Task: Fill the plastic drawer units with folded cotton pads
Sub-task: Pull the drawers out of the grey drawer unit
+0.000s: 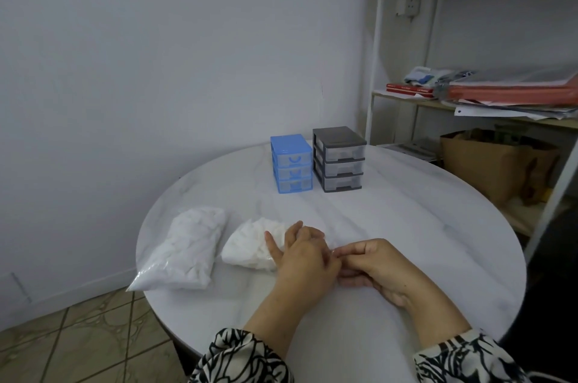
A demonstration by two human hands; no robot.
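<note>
Both hands pinch something unclear together, cotton pads just left, drawer units beyond.

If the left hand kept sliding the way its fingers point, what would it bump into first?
Probably the smaller pile of cotton pads: the left hand points up-left, fingers already at its edge.

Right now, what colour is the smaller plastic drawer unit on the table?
Blue, clearest in the head view.

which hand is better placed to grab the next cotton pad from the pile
Left, probably. The left hand lies right beside the loose pile of pads, its fingers touching it. The right hand rests farther from it.
</note>
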